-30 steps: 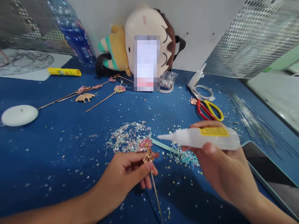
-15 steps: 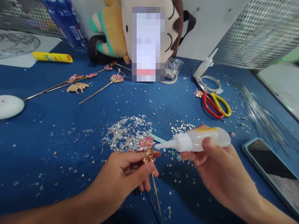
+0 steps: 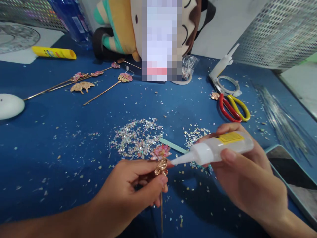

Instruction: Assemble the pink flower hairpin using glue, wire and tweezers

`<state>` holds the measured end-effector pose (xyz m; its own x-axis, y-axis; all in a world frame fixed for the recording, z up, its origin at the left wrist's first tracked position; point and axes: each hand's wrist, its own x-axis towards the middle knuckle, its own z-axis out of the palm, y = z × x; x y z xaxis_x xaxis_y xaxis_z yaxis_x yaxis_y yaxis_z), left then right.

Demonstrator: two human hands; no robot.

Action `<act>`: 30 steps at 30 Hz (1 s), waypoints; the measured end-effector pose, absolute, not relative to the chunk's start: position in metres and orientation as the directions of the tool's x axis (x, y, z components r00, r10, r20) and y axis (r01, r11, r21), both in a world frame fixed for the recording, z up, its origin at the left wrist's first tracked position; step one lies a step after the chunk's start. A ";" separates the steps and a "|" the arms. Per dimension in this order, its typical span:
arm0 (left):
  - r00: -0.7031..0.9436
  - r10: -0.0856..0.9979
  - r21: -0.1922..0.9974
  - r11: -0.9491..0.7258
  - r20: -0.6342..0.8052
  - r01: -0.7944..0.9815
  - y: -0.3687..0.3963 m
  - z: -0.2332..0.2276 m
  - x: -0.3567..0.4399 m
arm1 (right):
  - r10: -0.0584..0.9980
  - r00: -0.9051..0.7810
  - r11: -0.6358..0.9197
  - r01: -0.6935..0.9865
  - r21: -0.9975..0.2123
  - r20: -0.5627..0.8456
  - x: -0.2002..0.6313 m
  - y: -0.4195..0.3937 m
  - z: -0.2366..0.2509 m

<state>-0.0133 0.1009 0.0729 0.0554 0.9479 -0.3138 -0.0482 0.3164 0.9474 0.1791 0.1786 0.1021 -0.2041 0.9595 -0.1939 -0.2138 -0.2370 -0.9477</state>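
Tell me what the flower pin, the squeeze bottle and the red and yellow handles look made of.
Flower pin: likely metal with a shiny gold finish, judging by its highlights; the pink petals may be enamel or resin. Squeeze bottle: probably soft plastic, since its body is cloudy, translucent. Red and yellow handles: perhaps smooth plastic, going by their even colour.

Between our left hand (image 3: pixel 135 181) and our right hand (image 3: pixel 250 175), the squeeze bottle (image 3: pixel 216 150) bars the way. We have a lane behind the glitter pile (image 3: pixel 137 138), strewn with loose flakes (image 3: pixel 156 92), before the plush toy (image 3: pixel 125 28) walls us off. Rightward, pliers (image 3: pixel 232 108) lie beyond that hand; a phone (image 3: pixel 294 180) crowds its outer side.
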 end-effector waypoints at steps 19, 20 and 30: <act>0.145 0.980 0.934 0.079 -0.138 0.349 0.101 0.079 -0.018 | 0.934 -0.340 -0.137 -0.070 -0.988 -0.106 0.189 0.167 0.107; 0.142 0.982 0.936 0.071 -0.127 0.344 0.100 0.078 -0.018 | 0.936 -0.338 -0.137 -0.077 -0.988 -0.103 0.188 0.168 0.108; 0.111 0.994 0.964 -0.034 0.004 0.265 0.093 0.071 -0.017 | 0.950 -0.312 -0.005 -0.102 -0.995 0.027 0.190 0.161 0.102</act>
